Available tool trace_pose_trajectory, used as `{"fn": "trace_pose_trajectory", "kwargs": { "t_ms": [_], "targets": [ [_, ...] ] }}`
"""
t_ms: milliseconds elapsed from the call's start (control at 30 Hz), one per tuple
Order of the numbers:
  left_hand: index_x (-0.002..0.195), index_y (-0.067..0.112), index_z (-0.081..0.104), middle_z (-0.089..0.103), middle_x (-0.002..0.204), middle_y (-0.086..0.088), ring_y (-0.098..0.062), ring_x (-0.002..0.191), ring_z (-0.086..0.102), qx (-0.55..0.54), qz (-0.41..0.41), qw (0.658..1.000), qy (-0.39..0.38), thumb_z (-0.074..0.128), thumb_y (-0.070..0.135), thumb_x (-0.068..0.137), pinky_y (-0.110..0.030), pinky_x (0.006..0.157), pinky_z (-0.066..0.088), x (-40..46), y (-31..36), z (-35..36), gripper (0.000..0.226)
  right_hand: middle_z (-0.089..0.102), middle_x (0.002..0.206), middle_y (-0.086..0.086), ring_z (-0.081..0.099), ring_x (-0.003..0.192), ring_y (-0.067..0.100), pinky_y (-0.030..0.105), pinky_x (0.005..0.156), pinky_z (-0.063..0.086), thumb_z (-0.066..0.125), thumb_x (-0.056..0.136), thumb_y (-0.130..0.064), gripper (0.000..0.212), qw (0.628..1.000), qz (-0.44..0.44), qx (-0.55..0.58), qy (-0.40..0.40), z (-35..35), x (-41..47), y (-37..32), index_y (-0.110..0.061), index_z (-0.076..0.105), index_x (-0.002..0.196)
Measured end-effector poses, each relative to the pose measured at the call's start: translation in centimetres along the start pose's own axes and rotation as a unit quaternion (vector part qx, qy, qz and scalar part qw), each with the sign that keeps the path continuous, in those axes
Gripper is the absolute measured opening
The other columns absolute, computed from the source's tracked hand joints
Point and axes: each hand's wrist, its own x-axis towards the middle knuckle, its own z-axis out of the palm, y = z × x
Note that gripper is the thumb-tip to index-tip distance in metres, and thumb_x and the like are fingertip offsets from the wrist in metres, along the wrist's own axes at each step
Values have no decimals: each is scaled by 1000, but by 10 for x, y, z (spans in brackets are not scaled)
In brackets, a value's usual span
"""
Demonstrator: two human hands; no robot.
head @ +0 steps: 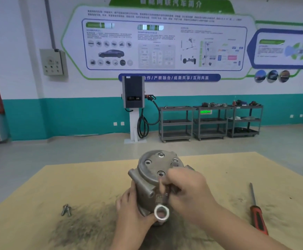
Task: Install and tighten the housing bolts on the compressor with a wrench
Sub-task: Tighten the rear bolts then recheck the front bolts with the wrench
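A grey metal compressor (152,170) stands upright on the tan table (75,181), its round top cover facing me with bolts seated in some holes. My left hand (129,213) grips its lower left side. My right hand (185,192) holds a silver ring wrench (162,210) over the front of the housing; the ring end points toward me and the far end is hidden under my fingers near the front bolt hole. Two loose bolts (66,210) lie on the table to the left.
A red-handled screwdriver (256,212) lies on the table at the right. Dark grime stains the table around the compressor. Beyond the table are open floor, a charging post (133,98) and grey shelf carts (210,121) along the wall.
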Motion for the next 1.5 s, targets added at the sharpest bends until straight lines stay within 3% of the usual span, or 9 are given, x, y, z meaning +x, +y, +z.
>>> {"fn": "trace_pose_trajectory", "kwargs": {
  "t_ms": [300, 633, 733, 833, 933, 1033, 1133, 1300, 1500],
  "targets": [
    [152, 24, 17, 37, 130, 10, -13, 125, 25, 14, -28, 999, -10, 85, 58, 50, -27, 106, 26, 4, -4, -1, 128, 65, 60, 7, 52, 46, 15, 20, 41, 42, 64, 82, -10, 11, 851, 327, 24, -409, 40, 144, 41, -1, 65, 77],
    [154, 30, 4, 35, 129, 8, -14, 124, 24, 9, -24, 1000, -12, 85, 58, 50, -25, 106, 24, 4, -3, 3, 135, 42, 41, -5, 37, 28, 5, 13, 27, 28, 57, 94, -6, 6, 597, 681, 421, -55, -28, 71, 129, -4, 59, 88],
    [154, 29, 8, 39, 129, 4, -15, 123, 25, 6, -20, 1000, 0, 87, 55, 49, -26, 105, 24, 2, -1, 3, 134, 33, 44, -4, 27, 33, 8, 17, 30, 22, 57, 93, -8, 31, 612, 591, 505, 146, -35, 13, 106, -16, 42, 67],
    [154, 26, 10, 41, 127, 3, -17, 123, 27, 4, -18, 1000, 7, 90, 51, 50, -26, 104, 22, 2, -3, 5, 134, 34, 47, -1, 28, 40, 12, 18, 37, 27, 67, 86, -22, 36, 739, 477, 402, 254, -29, -39, 55, -20, 42, 60],
    [154, 25, 15, 41, 121, 6, -19, 124, 29, 6, -22, 1000, 14, 91, 49, 47, -27, 104, 25, 1, -8, 6, 133, 42, 53, -14, 34, 46, -1, 9, 45, 27, 67, 81, -29, 31, 917, 290, 200, 186, -26, -47, 12, -27, 46, 59],
    [148, 18, 28, 50, 118, -2, -26, 122, 41, 13, -50, 999, 16, 82, 56, 48, -33, 102, 31, 7, -4, 6, 119, 40, 60, -17, 34, 52, -2, 15, 49, 29, 54, 71, -5, 25, 994, 51, 99, 7, -18, -23, -7, -25, 45, 60],
    [137, 4, 39, 57, 112, -16, -36, 115, 53, 34, -55, 998, 8, 74, 44, 59, -37, 95, 39, 12, 3, 10, 94, 51, 53, -3, 48, 47, 20, 24, 42, 30, 51, 66, -15, 12, 989, -8, -62, -133, -2, 18, -14, -21, 40, 64],
    [151, 23, 23, 50, 125, 1, -20, 127, 39, 52, -24, 998, 2, 84, 61, 41, -29, 102, 29, 6, -6, 0, 132, 49, 73, 5, 51, 71, 27, 32, 56, 39, 53, 94, -22, 12, 920, 138, -152, -334, 38, 102, -9, -17, 48, 84],
    [153, 27, 9, 38, 128, 8, -15, 128, 30, 66, -44, 997, -26, 48, 84, 25, -24, 104, 25, 6, 0, -6, 145, 49, 57, 3, 42, 40, 8, 15, 33, 32, 52, 95, -2, 14, 779, 486, 99, -383, 38, 158, 69, -1, 55, 82]
  ]
}}
